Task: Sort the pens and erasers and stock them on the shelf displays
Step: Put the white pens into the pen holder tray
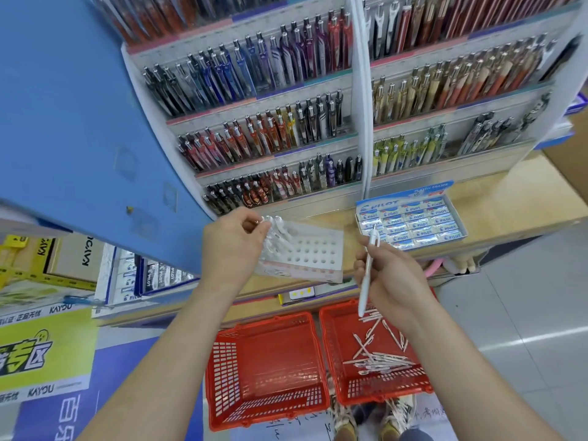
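Holding one white pen (369, 265) beside a holed pen holder (318, 249) at the pen shelf
Left hand (235, 243) grips the holder's left end, right by a few pens (280, 230) standing in it; right hand (391, 278) has its fingers wrapped round the single pen, tip down. More loose pens (378, 354) lie in the right red basket (334, 332) on the floor, and the Pilot eraser box (432, 187) sits on the desk (496, 202)
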`<state>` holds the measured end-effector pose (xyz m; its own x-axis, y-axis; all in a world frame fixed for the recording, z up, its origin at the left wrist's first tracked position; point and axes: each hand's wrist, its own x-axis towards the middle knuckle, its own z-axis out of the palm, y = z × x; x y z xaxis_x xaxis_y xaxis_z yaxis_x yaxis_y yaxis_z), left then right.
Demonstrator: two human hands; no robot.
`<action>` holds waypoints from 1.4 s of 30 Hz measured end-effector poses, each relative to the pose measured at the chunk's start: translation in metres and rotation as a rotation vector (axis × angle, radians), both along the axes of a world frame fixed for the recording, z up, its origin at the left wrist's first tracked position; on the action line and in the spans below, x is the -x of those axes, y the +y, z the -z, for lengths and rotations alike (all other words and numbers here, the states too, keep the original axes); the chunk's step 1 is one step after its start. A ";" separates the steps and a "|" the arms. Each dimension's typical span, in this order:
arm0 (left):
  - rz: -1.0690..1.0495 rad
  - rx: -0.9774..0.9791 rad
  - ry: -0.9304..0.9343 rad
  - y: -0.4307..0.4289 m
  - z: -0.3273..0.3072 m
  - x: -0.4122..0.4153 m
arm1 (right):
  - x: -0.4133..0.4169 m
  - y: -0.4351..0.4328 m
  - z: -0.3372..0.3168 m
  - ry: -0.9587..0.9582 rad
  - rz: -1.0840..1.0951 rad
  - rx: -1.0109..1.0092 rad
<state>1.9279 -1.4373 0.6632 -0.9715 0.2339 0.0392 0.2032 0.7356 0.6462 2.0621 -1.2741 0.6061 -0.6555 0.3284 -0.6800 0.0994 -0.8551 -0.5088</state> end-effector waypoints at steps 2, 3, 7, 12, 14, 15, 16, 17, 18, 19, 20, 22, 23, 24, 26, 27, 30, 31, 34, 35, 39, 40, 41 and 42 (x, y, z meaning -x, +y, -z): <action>0.009 0.021 0.006 0.003 0.003 0.001 | -0.002 0.000 0.000 0.037 -0.039 -0.010; 0.017 0.032 0.017 0.004 0.003 0.001 | -0.003 -0.001 -0.001 0.042 -0.065 -0.032; 0.071 0.083 0.047 0.009 0.000 0.003 | -0.001 -0.003 0.001 0.013 -0.149 -0.181; 0.101 0.144 0.098 0.009 -0.005 0.004 | 0.003 -0.011 0.012 -0.056 -0.240 -0.399; 0.107 0.147 0.100 0.009 -0.004 0.004 | 0.003 -0.012 0.017 -0.065 -0.269 -0.469; 0.108 0.149 0.091 0.009 -0.003 0.004 | 0.004 -0.013 0.020 -0.072 -0.279 -0.489; 0.106 0.148 0.079 0.010 -0.003 0.004 | 0.004 -0.014 0.022 -0.085 -0.287 -0.509; 0.101 0.143 0.068 0.011 -0.002 0.004 | 0.006 -0.015 0.025 -0.106 -0.292 -0.532; 0.098 0.136 0.060 0.011 -0.002 0.004 | 0.007 -0.016 0.027 -0.129 -0.295 -0.561; 0.096 0.131 0.051 0.012 -0.002 0.005 | 0.008 -0.016 0.029 -0.150 -0.296 -0.590; 0.098 0.129 0.043 0.012 -0.002 0.005 | 0.009 -0.017 0.031 -0.164 -0.298 -0.615; 0.110 0.125 0.034 0.012 -0.002 0.004 | 0.011 -0.016 0.034 -0.172 -0.299 -0.644; 0.116 0.124 0.037 0.012 -0.002 0.004 | 0.011 -0.016 0.035 -0.173 -0.300 -0.655; 0.121 0.128 0.043 0.013 -0.002 0.003 | 0.011 -0.016 0.035 -0.172 -0.302 -0.663; 0.133 0.139 0.053 0.013 -0.002 0.002 | 0.012 -0.016 0.036 -0.169 -0.301 -0.676; 0.139 0.144 0.057 0.013 -0.002 0.002 | 0.013 -0.015 0.036 -0.168 -0.299 -0.682; 0.155 0.155 0.063 0.013 -0.001 0.001 | 0.013 -0.015 0.037 -0.170 -0.296 -0.689; 0.162 0.160 0.067 0.013 0.000 0.001 | 0.014 -0.015 0.037 -0.170 -0.293 -0.691; 0.162 0.170 0.092 0.012 0.005 0.001 | 0.016 -0.015 0.037 -0.173 -0.276 -0.694; 0.157 0.172 0.105 0.011 0.007 0.002 | 0.017 -0.015 0.036 -0.175 -0.273 -0.695; 0.147 0.167 0.113 0.008 0.016 0.005 | 0.017 -0.013 0.037 -0.172 -0.273 -0.694; 0.156 0.178 0.128 0.008 0.017 0.005 | 0.017 -0.012 0.037 -0.173 -0.273 -0.694; 0.164 0.197 0.144 0.008 0.019 0.006 | 0.018 -0.012 0.036 -0.173 -0.272 -0.694; 0.169 0.220 0.157 0.009 0.020 0.007 | 0.018 -0.012 0.036 -0.169 -0.270 -0.694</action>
<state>1.9208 -1.4287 0.6432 -0.9041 0.4113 0.1156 0.4191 0.8017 0.4262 2.0438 -1.2858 0.5704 -0.6792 0.5603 -0.4740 0.3836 -0.2796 -0.8802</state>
